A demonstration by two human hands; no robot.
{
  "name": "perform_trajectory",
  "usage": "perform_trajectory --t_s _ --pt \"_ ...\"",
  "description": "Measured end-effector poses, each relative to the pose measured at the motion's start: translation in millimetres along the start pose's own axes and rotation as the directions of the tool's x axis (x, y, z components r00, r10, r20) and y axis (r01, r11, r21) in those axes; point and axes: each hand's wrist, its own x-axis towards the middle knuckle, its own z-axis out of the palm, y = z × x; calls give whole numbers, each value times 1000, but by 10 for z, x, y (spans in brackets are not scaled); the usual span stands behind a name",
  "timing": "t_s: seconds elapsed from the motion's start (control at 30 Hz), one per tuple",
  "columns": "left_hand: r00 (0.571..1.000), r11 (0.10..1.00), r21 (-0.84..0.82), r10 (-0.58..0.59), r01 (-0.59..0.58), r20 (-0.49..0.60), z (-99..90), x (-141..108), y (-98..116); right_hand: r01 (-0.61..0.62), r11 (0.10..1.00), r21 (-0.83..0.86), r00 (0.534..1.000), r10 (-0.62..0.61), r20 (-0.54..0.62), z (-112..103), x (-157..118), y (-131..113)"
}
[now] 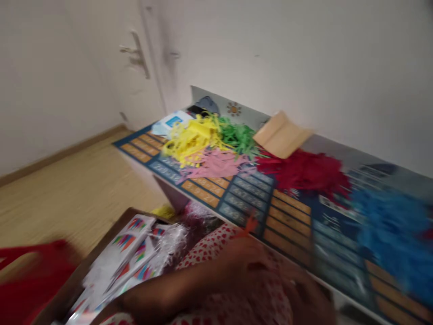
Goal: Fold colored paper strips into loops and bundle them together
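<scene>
My left hand (241,259) is low in the middle, over the patterned cloth on my lap, its fingers closed near a small orange strip (250,223) at the table's edge. To its right my right hand (301,284) is dark and smeared by motion, so its fingers cannot be made out. On the table (250,198) lie heaps of yellow strips (194,137), green strips (238,135), pink strips (216,163), red strips (304,171) and blue strips (392,230). A folded tan paper piece (281,135) rests by the red heap.
A box (126,216) with printed white packets (118,257) and shiny white tinsel (172,243) stands left of my lap. Red cloth (43,275) is at the lower left. A door (135,90) and wall are behind the table.
</scene>
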Motion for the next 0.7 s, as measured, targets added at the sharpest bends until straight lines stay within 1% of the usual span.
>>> perform_trajectory --t_s 0.07,0.13,0.23,0.33,0.47,0.53,0.6,0.63,0.7 --pt "995 997 -64 26 -32 -101 3 22 -8 0 1000 -21 1000 0 -1 -21 29 -111" --pt "990 995 -68 61 -70 -127 -8 65 -18 27 1000 -12 999 -27 -32 -24 57 -177" --pt "990 993 -33 111 -115 -88 -15 121 -1 56 998 33 992 -52 -119 -6 59 -230" --pt "993 994 1 111 -111 -49 14 127 9 48 998 52 992 -41 -115 0 30 -255" --pt "997 997 39 72 -71 -22 109 98 -24 77 997 9 991 -75 -108 -6 25 -262" --pt "999 997 77 23 -25 23 166 89 -31 110 994 -31 988 -112 -103 -2 35 -246" --pt "993 988 135 -80 68 86 205 80 -25 159 985 -65 983 -164 -82 -2 19 -184" --pt "981 980 157 -146 125 128 210 73 -22 173 982 -80 982 -179 -62 -7 -12 -124" --pt "941 959 177 -259 223 219 182 45 -35 158 981 -115 987 -161 -24 -23 -132 69"
